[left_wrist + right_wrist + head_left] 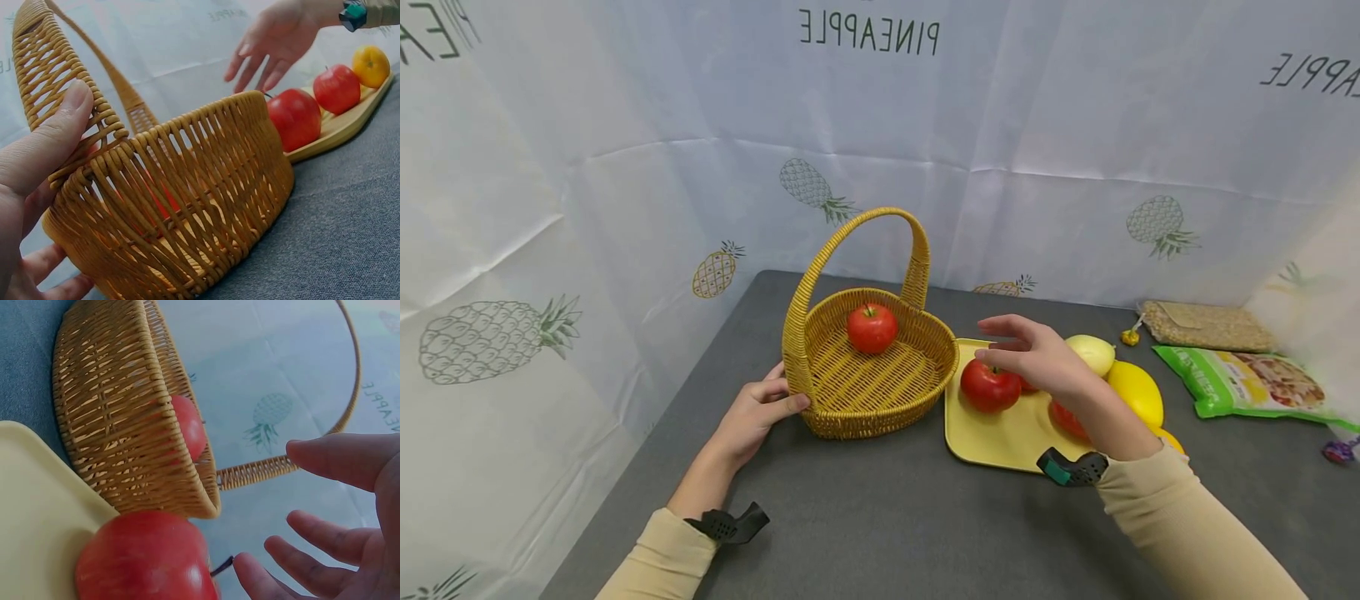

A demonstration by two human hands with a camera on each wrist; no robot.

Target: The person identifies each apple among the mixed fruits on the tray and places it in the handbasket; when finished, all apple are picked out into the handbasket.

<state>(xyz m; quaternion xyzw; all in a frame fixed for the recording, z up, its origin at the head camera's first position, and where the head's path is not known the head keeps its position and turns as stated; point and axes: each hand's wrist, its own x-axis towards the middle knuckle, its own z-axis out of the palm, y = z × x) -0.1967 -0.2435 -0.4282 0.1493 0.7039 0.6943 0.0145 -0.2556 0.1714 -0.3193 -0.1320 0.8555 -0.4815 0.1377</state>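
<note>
A yellow wicker basket with a tall arched handle stands on the table, and one red apple lies inside it. My left hand grips the basket's left side at the base of the handle, its thumb over the rim in the left wrist view. Above the yellow tray hovers my right hand, fingers apart and holding nothing. Just below its fingertips sits another red apple with a dark stem. More red fruit on the tray is partly hidden by my right forearm.
Right of the forearm are a pale yellow-green fruit and a yellow fruit. Farther right lie a green food packet, a bag of grains and small wrapped items. A white pineapple-print curtain hangs behind the table.
</note>
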